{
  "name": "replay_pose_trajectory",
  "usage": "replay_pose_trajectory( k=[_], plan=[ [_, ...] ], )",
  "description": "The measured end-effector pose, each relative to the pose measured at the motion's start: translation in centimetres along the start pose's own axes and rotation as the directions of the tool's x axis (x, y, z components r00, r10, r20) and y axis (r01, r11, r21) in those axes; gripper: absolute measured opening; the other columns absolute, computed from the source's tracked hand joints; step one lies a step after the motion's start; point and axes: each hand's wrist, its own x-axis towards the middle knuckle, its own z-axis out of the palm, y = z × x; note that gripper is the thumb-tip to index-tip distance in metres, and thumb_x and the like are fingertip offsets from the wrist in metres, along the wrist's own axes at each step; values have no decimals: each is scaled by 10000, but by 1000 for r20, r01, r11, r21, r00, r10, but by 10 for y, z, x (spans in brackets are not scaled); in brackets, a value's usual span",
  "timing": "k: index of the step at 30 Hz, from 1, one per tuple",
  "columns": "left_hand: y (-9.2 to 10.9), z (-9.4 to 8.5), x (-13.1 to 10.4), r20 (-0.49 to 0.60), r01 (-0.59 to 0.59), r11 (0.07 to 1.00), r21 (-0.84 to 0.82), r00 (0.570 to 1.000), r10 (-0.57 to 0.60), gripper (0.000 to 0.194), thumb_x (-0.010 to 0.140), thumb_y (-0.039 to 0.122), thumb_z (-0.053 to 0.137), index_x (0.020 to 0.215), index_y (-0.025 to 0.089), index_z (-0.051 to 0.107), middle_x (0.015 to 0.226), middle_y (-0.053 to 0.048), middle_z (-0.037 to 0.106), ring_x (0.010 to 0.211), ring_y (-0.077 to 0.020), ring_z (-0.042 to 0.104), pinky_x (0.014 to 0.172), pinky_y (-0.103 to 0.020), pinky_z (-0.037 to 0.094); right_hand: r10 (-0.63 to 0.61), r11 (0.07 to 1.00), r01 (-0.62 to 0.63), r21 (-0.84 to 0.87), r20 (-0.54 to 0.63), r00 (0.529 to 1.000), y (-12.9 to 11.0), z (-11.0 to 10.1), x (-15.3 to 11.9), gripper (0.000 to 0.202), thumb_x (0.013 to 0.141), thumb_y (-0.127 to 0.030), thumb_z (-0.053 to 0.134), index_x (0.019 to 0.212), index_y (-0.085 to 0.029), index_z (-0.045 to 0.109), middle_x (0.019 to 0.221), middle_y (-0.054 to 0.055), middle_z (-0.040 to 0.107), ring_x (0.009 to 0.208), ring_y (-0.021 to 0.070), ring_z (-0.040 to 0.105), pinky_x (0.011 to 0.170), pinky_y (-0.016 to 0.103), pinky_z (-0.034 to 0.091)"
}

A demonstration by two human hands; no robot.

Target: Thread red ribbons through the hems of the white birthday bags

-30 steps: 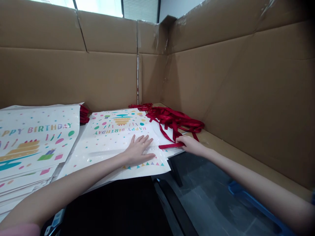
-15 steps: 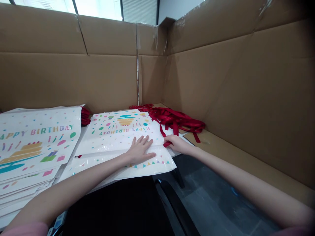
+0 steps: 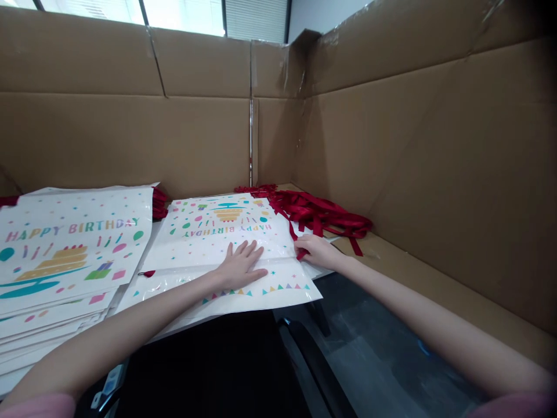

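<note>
— Right hand (image 3: pixel 317 251) slid its ribbon (image 3: pixel 297 239) in to the bag (image 3: pixel 226 244) edge; pinched it there.
— Left hand (image 3: pixel 239 267) lay spread flat on that bag; ribbon pile (image 3: pixel 331 213) sat behind.

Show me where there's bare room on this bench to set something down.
Free: the brown strip along the right cardboard wall, nearer than the red ribbons. Crowded: the birthday bag under the left hand, the right hand pinching a ribbon end at its edge, and the bag stack at left.
</note>
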Motion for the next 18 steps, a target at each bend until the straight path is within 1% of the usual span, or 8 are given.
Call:
replay_pose_trajectory(
  k=[3,5,7,9,11,14,16,18],
  plan=[
    [1,-3,-2,-47,8,1000,-6,999,-8,756,842,721,202,1458,284,168,1529,-50,60,1399,-309,39,1087,-581,6,23,1000,-22,-17,42,999,4,-3,-4,64,748,-138,544,766,-146,606,823,62,594,773,159,525,662,223,339],
    [-9,-11,-12,-118,15,1000,0,993,-15,693,869,676,224,1439,282,230,1521,-45,134,1394,-288,90,1103,-545,23,26,999,-24,-24,61,998,7,-7,-11,96,782,-205,539,806,-147,613,825,69,592,774,170,524,678,238,352],
    [-28,-23,-32,-198,47,999,3,979,-46,600,897,610,248,1366,259,377,1463,-55,299,1353,-267,217,1111,-485,105,24,999,-23,-30,53,998,11,-12,-18,164,825,-231,484,848,-150,625,840,81,594,803,185,523,715,261,365],
    [-54,-38,-59,-254,111,994,-14,961,-111,524,902,553,278,1183,207,555,1292,-78,494,1216,-248,396,1053,-406,259,36,999,-34,-29,49,998,15,-18,-24,198,817,-212,464,902,-158,636,887,93,601,863,205,521,774,292,373],
    [-80,-53,-90,-235,218,976,-28,947,-218,496,880,540,299,979,184,631,1119,-82,583,1061,-250,484,943,-376,351,65,998,-64,-22,70,995,15,-24,-27,302,748,-179,506,1026,-179,625,1007,101,596,973,242,503,852,347,364],
    [-106,-70,-131,-137,379,924,-46,914,-381,488,838,570,334,857,185,634,959,-80,621,941,-253,511,806,-331,376,89,996,-90,-4,113,990,1,-26,-25,544,700,-184,524,1243,-204,525,1233,113,510,1151,296,419,948,441,323],
    [-114,-74,-149,-66,435,899,-54,897,-438,480,828,580,345,828,194,630,918,-70,631,895,-243,521,762,-309,358,73,997,-75,20,104,992,-20,-19,-19,538,786,-271,471,1317,-188,463,1324,123,443,1229,299,363,998,463,295],
    [-118,-72,-158,-24,452,891,-44,891,-453,463,815,586,374,834,197,623,904,-58,635,874,-232,526,766,-305,334,82,996,-86,37,102,991,-47,-4,-14,543,885,-406,352,1374,-175,401,1398,123,372,1297,296,300,1047,476,253]
  ],
)
